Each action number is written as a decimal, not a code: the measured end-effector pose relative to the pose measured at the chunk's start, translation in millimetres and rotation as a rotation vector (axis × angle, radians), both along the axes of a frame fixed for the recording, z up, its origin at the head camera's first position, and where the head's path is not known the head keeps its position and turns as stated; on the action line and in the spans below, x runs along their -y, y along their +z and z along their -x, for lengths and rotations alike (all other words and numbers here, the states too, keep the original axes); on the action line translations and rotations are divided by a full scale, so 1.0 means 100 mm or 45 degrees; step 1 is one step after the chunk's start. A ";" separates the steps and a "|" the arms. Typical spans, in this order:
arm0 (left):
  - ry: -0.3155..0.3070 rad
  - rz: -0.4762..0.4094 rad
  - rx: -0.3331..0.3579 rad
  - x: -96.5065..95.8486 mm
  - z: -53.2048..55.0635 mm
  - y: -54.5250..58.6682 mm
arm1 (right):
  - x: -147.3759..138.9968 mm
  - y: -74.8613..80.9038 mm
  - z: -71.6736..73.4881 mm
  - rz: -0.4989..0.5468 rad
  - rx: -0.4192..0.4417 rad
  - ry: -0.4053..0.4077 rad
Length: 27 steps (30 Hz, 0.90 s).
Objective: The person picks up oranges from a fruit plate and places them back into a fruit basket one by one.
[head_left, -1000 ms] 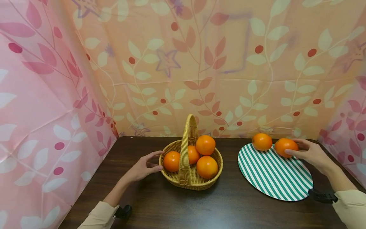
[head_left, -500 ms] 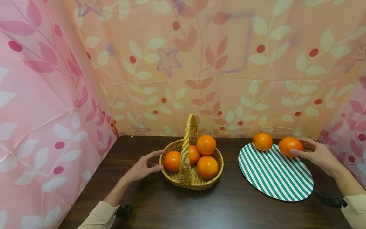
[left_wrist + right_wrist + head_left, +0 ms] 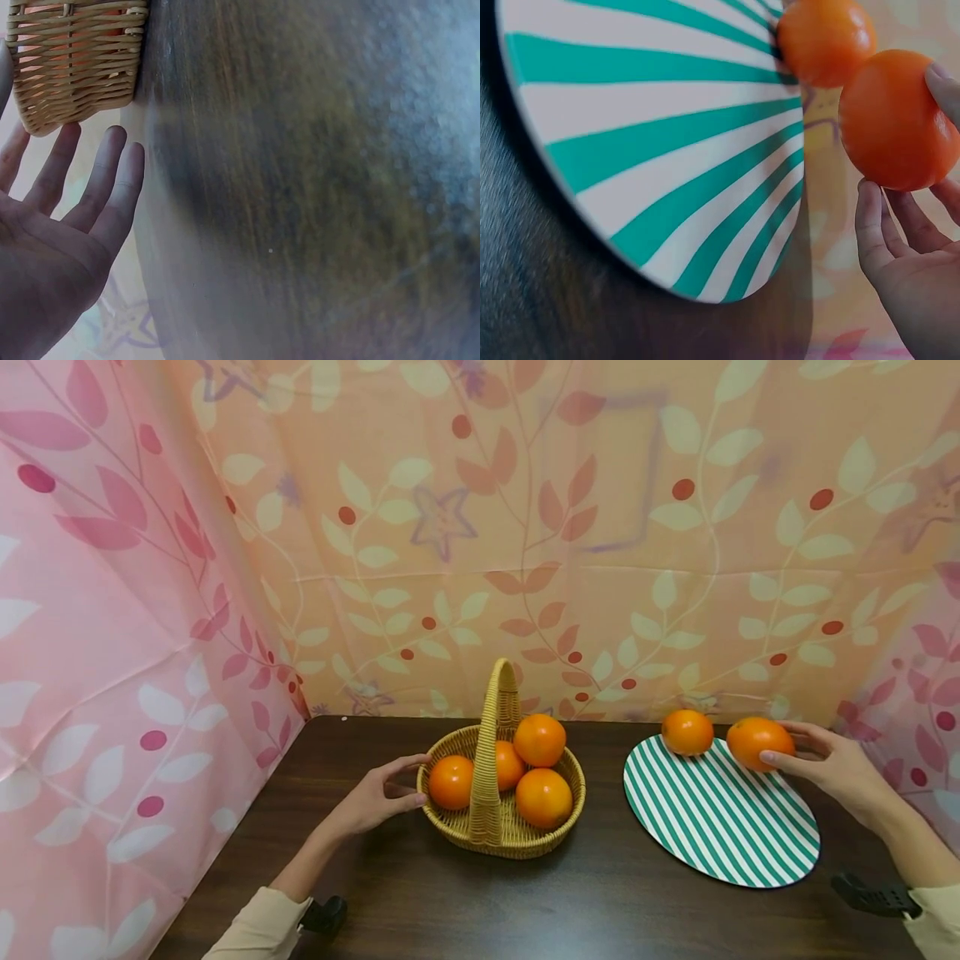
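In the head view my left hand (image 3: 384, 797) is at the left end of a yellow wicker basket (image 3: 487, 831), fingertips and thumb at its rim. The left wrist view shows those fingers (image 3: 97, 180) mostly straight, tips right by the weave. Several oranges, one of them an orange (image 3: 543, 797) at the front right, lie in the basket around its tall handle. My right hand (image 3: 843, 768) grips another orange (image 3: 759, 743) between thumb and fingers, over the far right edge of a green-and-white striped oval mat (image 3: 720, 818). A further orange (image 3: 687, 732) sits on the mat's far edge.
The dark wooden table (image 3: 607, 893) carries both basket and mat. Patterned cloth (image 3: 480, 543) hangs along its far edge and at both sides. In the right wrist view, the second orange (image 3: 825, 41) is close beside the held one.
My right hand has shifted slightly right and up with its orange, widening the gap to the other orange on the mat. The left hand and the basket stay in place.
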<state>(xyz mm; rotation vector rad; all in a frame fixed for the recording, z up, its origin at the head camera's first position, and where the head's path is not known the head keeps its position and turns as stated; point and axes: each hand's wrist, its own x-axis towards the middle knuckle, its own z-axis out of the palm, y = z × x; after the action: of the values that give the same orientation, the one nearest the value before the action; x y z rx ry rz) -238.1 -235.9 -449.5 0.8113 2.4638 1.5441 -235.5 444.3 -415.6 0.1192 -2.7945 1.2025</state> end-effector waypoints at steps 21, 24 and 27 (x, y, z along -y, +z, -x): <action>-0.003 -0.005 0.039 0.01 0.02 0.03 | 0.56 0.31 -0.02 0.295 -0.096 0.259; -0.010 -0.012 0.038 0.01 0.02 0.03 | 0.66 0.31 -0.03 0.292 -0.103 0.299; -0.012 -0.018 0.038 0.02 0.02 0.03 | 0.77 0.32 -0.05 0.300 -0.102 0.318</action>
<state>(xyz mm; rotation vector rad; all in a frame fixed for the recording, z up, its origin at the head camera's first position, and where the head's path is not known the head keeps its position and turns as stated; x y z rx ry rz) -240.0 -237.4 -446.3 0.7952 2.4268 1.5610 -230.8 367.1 -384.1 0.4979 -2.6032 1.5329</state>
